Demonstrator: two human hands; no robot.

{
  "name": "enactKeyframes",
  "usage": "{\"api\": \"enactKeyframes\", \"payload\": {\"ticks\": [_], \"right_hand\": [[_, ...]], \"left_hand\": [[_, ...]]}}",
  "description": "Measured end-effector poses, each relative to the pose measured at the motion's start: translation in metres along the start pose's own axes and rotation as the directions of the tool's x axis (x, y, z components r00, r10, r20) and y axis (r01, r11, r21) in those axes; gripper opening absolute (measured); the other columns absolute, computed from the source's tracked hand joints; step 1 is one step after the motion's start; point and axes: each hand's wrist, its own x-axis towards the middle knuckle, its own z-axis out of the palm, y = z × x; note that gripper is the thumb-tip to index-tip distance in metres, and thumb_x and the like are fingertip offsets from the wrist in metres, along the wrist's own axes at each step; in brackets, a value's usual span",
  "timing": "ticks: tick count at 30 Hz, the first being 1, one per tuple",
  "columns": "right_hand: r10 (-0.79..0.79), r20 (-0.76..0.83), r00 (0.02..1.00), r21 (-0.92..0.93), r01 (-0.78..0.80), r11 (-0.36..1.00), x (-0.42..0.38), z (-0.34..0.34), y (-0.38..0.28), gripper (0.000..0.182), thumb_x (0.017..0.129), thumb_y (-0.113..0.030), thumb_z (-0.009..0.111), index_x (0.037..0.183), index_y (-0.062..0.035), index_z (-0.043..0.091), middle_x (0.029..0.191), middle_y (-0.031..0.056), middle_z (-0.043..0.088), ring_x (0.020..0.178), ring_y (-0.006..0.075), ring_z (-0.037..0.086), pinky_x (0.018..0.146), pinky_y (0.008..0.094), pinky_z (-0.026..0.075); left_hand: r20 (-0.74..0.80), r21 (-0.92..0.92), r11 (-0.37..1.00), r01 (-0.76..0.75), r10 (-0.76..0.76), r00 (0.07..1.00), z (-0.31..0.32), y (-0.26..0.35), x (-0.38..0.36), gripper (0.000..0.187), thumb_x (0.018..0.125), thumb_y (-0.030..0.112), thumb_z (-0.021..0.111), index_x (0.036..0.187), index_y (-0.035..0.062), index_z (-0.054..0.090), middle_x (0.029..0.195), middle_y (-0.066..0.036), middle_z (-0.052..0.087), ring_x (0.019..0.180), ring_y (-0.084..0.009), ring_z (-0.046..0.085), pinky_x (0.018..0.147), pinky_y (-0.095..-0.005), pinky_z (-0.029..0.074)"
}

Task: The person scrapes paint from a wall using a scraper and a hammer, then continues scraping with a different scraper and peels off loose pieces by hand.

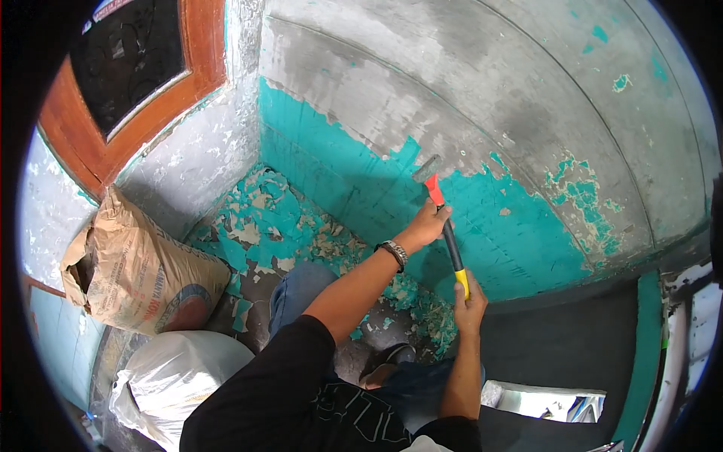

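Observation:
A long-handled scraper (450, 245) with a red neck, dark shaft and yellow end slants across the wall in front of me. Its flat metal blade lies against the wall, at the ragged border between turquoise paint (354, 169) and bare grey surface. My left hand (428, 226), with a bracelet at the wrist, is closed around the shaft just below the red part. Lower down, my right hand (470, 303) grips the yellow end.
Peeled turquoise flakes (260, 215) cover the floor along the wall's foot. To the left stand an opened brown paper sack (154, 275) and a white plastic bag (181, 369). A wooden-framed window (203, 56) is at upper left. Turquoise patches (584, 203) remain on the wall at right.

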Motion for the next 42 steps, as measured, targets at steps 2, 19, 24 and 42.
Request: {"api": "enactKeyframes", "payload": {"ticks": [2,19,24,42], "right_hand": [[0.028,0.011,1.000,-0.002,-0.028,1.000,0.000,0.000,-0.003,0.038,0.090,-0.021,0.057,0.121,0.0011,0.056,0.107,0.0215,0.063,0.094,0.0323,0.064,0.082,0.0378,0.049],[-0.024,-0.039,0.999,-0.033,0.022,0.999,-0.001,0.001,-0.007,0.037,0.090,-0.020,0.057,0.122,-0.0009,0.056,0.098,0.0217,0.064,0.087,0.0333,0.064,0.077,0.0391,0.050],[-0.002,-0.021,1.000,-0.043,0.001,0.999,-0.001,0.002,-0.004,0.037,0.090,-0.018,0.056,0.122,-0.0001,0.056,0.098,0.0225,0.064,0.086,0.0329,0.064,0.077,0.0387,0.050],[0.140,0.152,0.978,0.140,-0.162,0.977,-0.006,0.003,-0.008,0.041,0.093,-0.016,0.052,0.132,-0.0047,0.049,0.090,0.0156,0.062,0.076,0.0195,0.058,0.071,0.0314,0.046]], "left_hand": [[0.001,0.010,1.000,-0.019,0.019,1.000,0.000,0.000,0.000,0.033,0.098,0.036,0.044,0.111,0.0071,0.035,0.090,-0.006,0.062,0.084,-0.0154,0.062,0.071,-0.0324,0.053],[-0.018,-0.030,0.998,-0.057,0.057,0.998,0.002,-0.004,0.003,0.031,0.097,0.031,0.045,0.101,0.0023,0.034,0.080,-0.009,0.061,0.071,-0.0158,0.062,0.058,-0.0299,0.054],[-0.033,-0.053,0.998,-0.038,0.036,0.999,0.003,-0.005,0.004,0.031,0.097,0.031,0.045,0.100,0.0017,0.033,0.080,-0.010,0.060,0.071,-0.0165,0.063,0.057,-0.0302,0.054],[-0.082,0.064,0.986,-0.153,0.158,0.984,0.002,-0.011,0.007,0.035,0.098,0.034,0.043,0.096,-0.0006,0.034,0.075,-0.012,0.058,0.064,-0.0173,0.060,0.057,-0.0309,0.050]]}}
